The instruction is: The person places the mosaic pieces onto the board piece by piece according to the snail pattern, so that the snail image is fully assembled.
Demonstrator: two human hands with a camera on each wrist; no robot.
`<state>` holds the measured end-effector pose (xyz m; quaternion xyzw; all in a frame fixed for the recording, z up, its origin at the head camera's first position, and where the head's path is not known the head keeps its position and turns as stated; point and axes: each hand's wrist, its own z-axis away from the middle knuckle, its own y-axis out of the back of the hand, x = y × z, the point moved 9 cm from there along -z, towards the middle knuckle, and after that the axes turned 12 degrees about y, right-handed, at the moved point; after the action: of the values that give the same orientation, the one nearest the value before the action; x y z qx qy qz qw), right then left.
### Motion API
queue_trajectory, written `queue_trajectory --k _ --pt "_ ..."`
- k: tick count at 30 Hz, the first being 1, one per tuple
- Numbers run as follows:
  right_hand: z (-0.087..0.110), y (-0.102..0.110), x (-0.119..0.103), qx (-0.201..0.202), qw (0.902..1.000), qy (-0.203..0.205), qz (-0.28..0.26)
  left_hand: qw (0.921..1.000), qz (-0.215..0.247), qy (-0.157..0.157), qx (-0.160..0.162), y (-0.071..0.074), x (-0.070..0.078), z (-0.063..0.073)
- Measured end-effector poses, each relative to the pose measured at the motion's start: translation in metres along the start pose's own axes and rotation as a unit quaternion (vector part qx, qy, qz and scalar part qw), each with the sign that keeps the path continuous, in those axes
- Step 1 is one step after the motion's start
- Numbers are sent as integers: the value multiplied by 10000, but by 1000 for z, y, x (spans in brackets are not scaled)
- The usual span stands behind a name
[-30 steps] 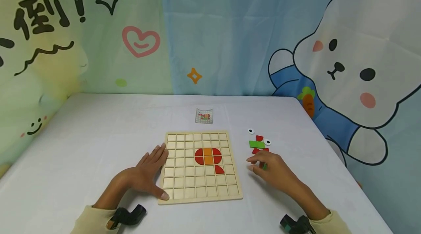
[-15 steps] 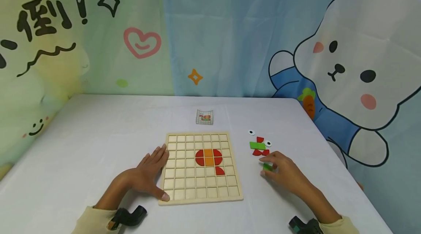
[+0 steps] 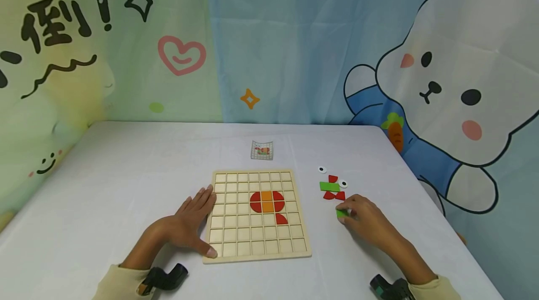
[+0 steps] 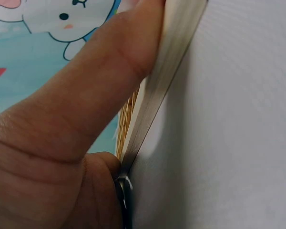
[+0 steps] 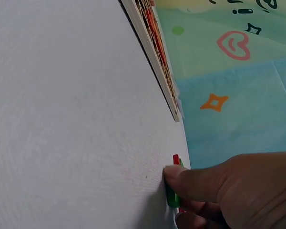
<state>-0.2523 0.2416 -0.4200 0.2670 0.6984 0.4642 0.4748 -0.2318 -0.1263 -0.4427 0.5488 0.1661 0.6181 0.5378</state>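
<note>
The right hand (image 3: pixel 366 220) pinches a small green tile (image 3: pixel 341 214) between thumb and fingers, low over the table to the right of the board. In the right wrist view the thumb lies across the green tile (image 5: pixel 172 196). The left hand (image 3: pixel 187 220) rests along the left edge of a wooden grid board (image 3: pixel 257 259), fingers spread and thumb on its near left corner. On the board, red quarter-round tiles (image 3: pixel 255 201) flank an orange block (image 3: pixel 267 201), with one more red tile (image 3: pixel 281 218) below. The left wrist view shows the thumb (image 4: pixel 109 67) against the board's side.
Behind the right hand lie a green tile (image 3: pixel 329 186), several red tiles (image 3: pixel 333 179) and two white discs with black dots (image 3: pixel 322 170). A small picture card (image 3: pixel 262 150) lies beyond the board. A printed cloth (image 3: pixel 278 47) hangs behind the white table (image 3: pixel 147 159).
The right hand has shifted to the right, away from the board, and its thumb and fingers have come together on the green tile. The left hand stays put.
</note>
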Motion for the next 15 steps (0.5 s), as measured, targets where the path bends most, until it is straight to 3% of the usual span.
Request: queue_trajectory --k 8,15 --pt "-2 2 -6 198 9994 277 22 10000 26 6 -12 0 0 0" --pt "-3 1 -18 259 9971 644 -319 10000 30 17 -30 0 0 0"
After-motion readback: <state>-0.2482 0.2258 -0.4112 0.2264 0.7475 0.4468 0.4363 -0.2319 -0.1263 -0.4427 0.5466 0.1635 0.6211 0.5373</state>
